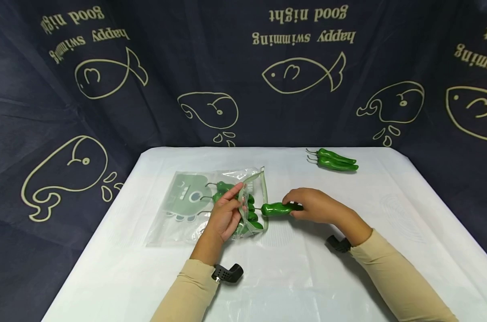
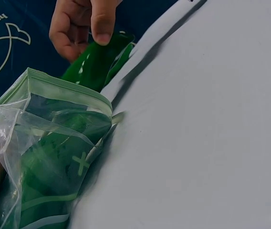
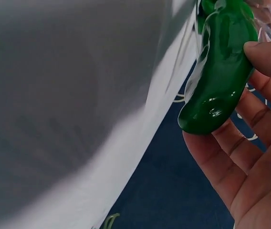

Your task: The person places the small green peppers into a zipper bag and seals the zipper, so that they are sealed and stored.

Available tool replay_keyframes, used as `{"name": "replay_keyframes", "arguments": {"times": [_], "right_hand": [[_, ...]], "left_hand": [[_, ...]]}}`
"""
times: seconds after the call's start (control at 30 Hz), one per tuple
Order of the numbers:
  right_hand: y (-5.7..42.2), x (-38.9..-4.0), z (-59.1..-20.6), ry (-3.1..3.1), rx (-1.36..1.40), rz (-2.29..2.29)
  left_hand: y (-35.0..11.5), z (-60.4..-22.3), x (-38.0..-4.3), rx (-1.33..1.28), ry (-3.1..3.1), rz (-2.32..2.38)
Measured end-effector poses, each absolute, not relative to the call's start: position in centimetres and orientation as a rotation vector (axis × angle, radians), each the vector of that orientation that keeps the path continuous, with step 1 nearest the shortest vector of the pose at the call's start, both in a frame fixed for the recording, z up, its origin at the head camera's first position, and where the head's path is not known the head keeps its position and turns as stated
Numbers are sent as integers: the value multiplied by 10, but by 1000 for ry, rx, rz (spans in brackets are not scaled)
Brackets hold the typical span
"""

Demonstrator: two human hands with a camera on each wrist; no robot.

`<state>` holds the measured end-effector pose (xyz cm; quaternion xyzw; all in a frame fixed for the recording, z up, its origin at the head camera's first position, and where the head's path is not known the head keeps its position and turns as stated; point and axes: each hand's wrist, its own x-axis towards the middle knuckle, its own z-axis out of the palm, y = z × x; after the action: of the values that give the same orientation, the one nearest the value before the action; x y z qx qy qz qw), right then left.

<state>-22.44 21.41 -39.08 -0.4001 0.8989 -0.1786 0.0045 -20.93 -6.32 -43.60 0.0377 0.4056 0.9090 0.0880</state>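
I see the right hand (image 1: pixel 313 205) gripping a green chili pepper (image 1: pixel 275 209) near its tip, stem at the mouth of a clear zip bag (image 1: pixel 185 197). Left hand (image 1: pixel 223 217) pinches the bag's raised edge. Bagged peppers (image 1: pixel 253 217) show through. Farther back: two loose peppers (image 1: pixel 336 164) on the white surface (image 1: pixel 328 277); dark fish-print cloth (image 1: pixel 227 58) behind.

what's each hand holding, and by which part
The right hand holds a long glossy green pepper by the half away from its stem; the left hand holds a clear green-printed plastic bag near its open mouth.
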Motion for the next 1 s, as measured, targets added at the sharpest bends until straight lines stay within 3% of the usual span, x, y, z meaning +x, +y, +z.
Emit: {"name": "replay_keyframes", "arguments": {"times": [1.0], "right_hand": [[190, -227, -404, 2755, -1342, -544]], "left_hand": [[-63, -434, -209, 98, 1193, 2704]]}}
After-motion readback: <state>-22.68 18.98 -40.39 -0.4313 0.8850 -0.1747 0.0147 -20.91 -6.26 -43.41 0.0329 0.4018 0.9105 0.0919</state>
